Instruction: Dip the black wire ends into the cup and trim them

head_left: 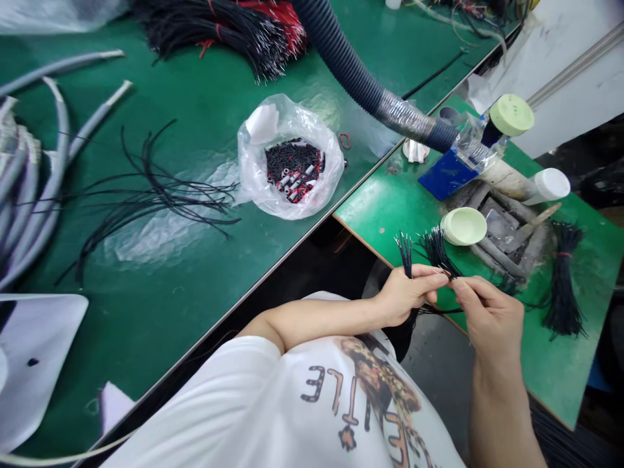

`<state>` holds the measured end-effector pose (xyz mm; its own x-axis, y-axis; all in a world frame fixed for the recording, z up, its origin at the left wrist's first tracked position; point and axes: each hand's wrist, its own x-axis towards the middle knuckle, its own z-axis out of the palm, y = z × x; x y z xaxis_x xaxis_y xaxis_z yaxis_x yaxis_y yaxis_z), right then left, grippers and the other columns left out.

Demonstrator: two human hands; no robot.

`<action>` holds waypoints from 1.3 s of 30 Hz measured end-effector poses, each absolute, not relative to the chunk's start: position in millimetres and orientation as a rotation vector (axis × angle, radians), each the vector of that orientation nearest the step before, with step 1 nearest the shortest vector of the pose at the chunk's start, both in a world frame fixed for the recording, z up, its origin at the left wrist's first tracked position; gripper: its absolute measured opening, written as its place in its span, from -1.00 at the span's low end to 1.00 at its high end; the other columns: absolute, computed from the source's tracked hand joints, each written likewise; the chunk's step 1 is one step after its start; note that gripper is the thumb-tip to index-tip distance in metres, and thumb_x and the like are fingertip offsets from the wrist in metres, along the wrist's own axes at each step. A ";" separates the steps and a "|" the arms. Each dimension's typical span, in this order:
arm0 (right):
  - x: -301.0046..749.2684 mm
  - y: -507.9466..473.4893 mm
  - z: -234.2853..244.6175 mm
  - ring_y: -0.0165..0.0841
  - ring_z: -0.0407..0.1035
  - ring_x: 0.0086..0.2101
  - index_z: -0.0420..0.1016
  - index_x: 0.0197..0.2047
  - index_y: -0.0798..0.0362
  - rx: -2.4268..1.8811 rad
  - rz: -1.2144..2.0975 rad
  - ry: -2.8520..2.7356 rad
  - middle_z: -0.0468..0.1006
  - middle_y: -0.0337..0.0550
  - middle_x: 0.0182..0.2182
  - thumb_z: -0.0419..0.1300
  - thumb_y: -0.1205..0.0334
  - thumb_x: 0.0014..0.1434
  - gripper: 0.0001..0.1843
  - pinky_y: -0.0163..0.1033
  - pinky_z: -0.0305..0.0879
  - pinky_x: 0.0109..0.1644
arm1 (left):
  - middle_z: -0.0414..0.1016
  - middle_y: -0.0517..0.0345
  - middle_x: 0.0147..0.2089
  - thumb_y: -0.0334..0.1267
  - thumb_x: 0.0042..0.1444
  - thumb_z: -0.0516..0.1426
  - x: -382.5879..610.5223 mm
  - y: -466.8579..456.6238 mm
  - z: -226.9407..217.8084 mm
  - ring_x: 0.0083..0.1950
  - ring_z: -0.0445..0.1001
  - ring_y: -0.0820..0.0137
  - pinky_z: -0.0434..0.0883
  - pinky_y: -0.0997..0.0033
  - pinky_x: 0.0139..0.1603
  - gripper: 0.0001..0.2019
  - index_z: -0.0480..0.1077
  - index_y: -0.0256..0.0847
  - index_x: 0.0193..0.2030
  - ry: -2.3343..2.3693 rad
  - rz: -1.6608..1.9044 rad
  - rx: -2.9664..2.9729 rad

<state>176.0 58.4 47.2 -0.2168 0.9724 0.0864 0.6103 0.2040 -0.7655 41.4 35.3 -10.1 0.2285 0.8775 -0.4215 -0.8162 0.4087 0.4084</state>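
My left hand [407, 292] is closed around a bundle of thin black wires [404, 250], whose bare silvery ends stick up above the fingers. Its thumb and forefinger pinch toward my right hand [490, 312], which is closed at the fingertips on a wire end. The two hands almost meet over the near edge of the small green table [599, 260]. Just behind them lies another bunch of black wires [433, 246] with stripped tips. A tied black wire bundle [564, 279] lies to the right of my right hand.
A pale green cup [464, 226] stands by a grey tray [517, 260]. A ribbed hose [355, 71] ends at a blue piece [447, 174]. On the long table [185, 312] sit a plastic bag [292, 208] of small black and red parts, loose black wires [160, 182] and grey cables [58, 175].
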 end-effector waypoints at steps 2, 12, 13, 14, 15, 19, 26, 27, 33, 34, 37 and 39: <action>178.9 62.3 52.7 -0.45 0.28 -0.49 0.60 -0.38 0.04 -1.488 0.796 -1.924 0.46 -0.25 -0.51 0.24 0.19 0.19 -0.84 -0.33 0.18 -0.42 | 0.34 0.29 -0.65 -0.04 -0.19 0.40 41.6 36.0 -9.7 -0.67 0.13 0.67 -0.14 0.54 -0.62 -0.51 0.54 -0.35 -0.18 0.654 1.152 0.110; 206.1 111.7 83.1 -0.39 0.33 -0.48 0.65 -0.37 0.10 -1.732 0.647 -1.990 0.53 -0.20 -0.54 0.28 0.11 0.11 -0.77 -0.31 0.16 -0.42 | 0.32 0.30 -0.64 -0.07 -0.11 0.37 15.2 45.2 -20.6 -0.67 0.05 0.69 -0.15 0.56 -0.62 -0.55 0.57 -0.32 -0.11 0.765 1.197 0.214; 207.8 120.8 86.1 -0.39 0.33 -0.48 0.66 -0.37 0.11 -1.750 0.641 -2.023 0.52 -0.20 -0.54 0.28 0.09 0.10 -0.75 -0.31 0.16 -0.41 | 0.32 0.30 -0.65 -0.07 -0.11 0.37 12.2 46.6 -21.8 -0.67 0.04 0.69 -0.14 0.56 -0.62 -0.56 0.57 -0.32 -0.12 0.785 1.211 0.230; 208.8 130.1 88.6 -0.39 0.33 -0.48 0.65 -0.38 0.12 -1.760 0.640 -2.058 0.53 -0.20 -0.54 0.28 0.08 0.09 -0.74 -0.31 0.17 -0.40 | 0.31 0.30 -0.65 -0.06 -0.11 0.37 9.6 47.8 -23.0 -0.67 0.04 0.69 -0.12 0.56 -0.62 -0.56 0.57 -0.32 -0.13 0.804 1.227 0.247; 209.0 139.6 90.6 -0.38 0.33 -0.47 0.65 -0.39 0.13 -1.768 0.644 -2.098 0.54 -0.19 -0.53 0.28 0.08 0.08 -0.73 -0.30 0.17 -0.39 | 0.31 0.30 -0.66 -0.06 -0.11 0.37 7.3 48.8 -24.0 -0.67 0.05 0.68 -0.11 0.56 -0.62 -0.57 0.58 -0.32 -0.15 0.825 1.244 0.269; 204.6 174.5 91.2 -0.42 0.22 -0.55 0.65 -0.38 0.16 -1.881 0.636 -2.252 0.42 -0.23 -0.64 0.24 0.06 0.06 -0.69 -0.29 0.05 -0.46 | 0.32 0.29 -0.67 -0.04 -0.10 0.36 1.6 50.9 -26.7 -0.66 0.12 0.64 0.01 0.55 -0.61 -0.61 0.58 -0.31 -0.23 0.928 1.309 0.370; 195.6 215.7 71.6 -0.37 0.31 -0.51 0.61 -0.47 0.09 -1.898 0.615 -2.542 0.47 -0.22 -0.60 0.20 0.05 0.05 -0.70 -0.29 0.09 -0.42 | 0.33 0.29 -0.67 -0.04 -0.11 0.36 -0.2 51.1 -24.3 -0.63 0.21 0.61 0.13 0.55 -0.57 -0.65 0.59 -0.29 -0.29 0.979 1.325 0.426; 194.2 219.5 68.9 -0.34 0.36 -0.48 0.61 -0.46 0.08 -1.877 0.595 -2.590 0.51 -0.21 -0.57 0.19 0.07 0.05 -0.72 -0.29 0.12 -0.40 | 0.33 0.29 -0.67 -0.04 -0.11 0.36 -0.2 51.2 -23.6 -0.63 0.21 0.61 0.14 0.55 -0.56 -0.65 0.59 -0.29 -0.29 0.978 1.324 0.423; 180.1 227.8 64.5 -0.28 0.45 -0.40 0.62 -0.45 0.05 -1.894 0.450 -2.792 0.60 -0.18 -0.49 0.16 0.12 0.08 -0.74 -0.28 0.16 -0.36 | 0.35 0.28 -0.65 -0.06 -0.11 0.36 0.0 50.9 -23.5 -0.62 0.24 0.60 0.17 0.56 -0.56 -0.67 0.59 -0.29 -0.30 0.994 1.310 0.420; 177.7 227.6 64.9 -0.29 0.44 -0.40 0.62 -0.46 0.04 -1.892 0.428 -2.820 0.60 -0.18 -0.49 0.15 0.13 0.08 -0.74 -0.28 0.15 -0.36 | 0.36 0.27 -0.64 -0.06 -0.11 0.37 0.1 50.8 -24.0 -0.61 0.24 0.60 0.17 0.57 -0.56 -0.67 0.59 -0.29 -0.31 0.996 1.310 0.420; 172.7 227.4 65.4 -0.31 0.43 -0.43 0.60 -0.48 0.03 -1.860 0.381 -2.900 0.59 -0.17 -0.51 0.13 0.13 0.11 -0.72 -0.28 0.13 -0.38 | 0.37 0.27 -0.63 -0.07 -0.11 0.37 0.5 50.3 -25.7 -0.61 0.26 0.61 0.18 0.57 -0.55 -0.68 0.59 -0.29 -0.31 0.996 1.307 0.426; 171.4 227.6 64.5 -0.31 0.42 -0.44 0.60 -0.47 0.03 -1.857 0.370 -2.939 0.59 -0.16 -0.51 0.12 0.13 0.12 -0.72 -0.28 0.11 -0.39 | 0.38 0.26 -0.62 -0.07 -0.10 0.37 0.7 50.3 -26.8 -0.60 0.27 0.61 0.19 0.58 -0.55 -0.69 0.59 -0.28 -0.31 0.996 1.303 0.433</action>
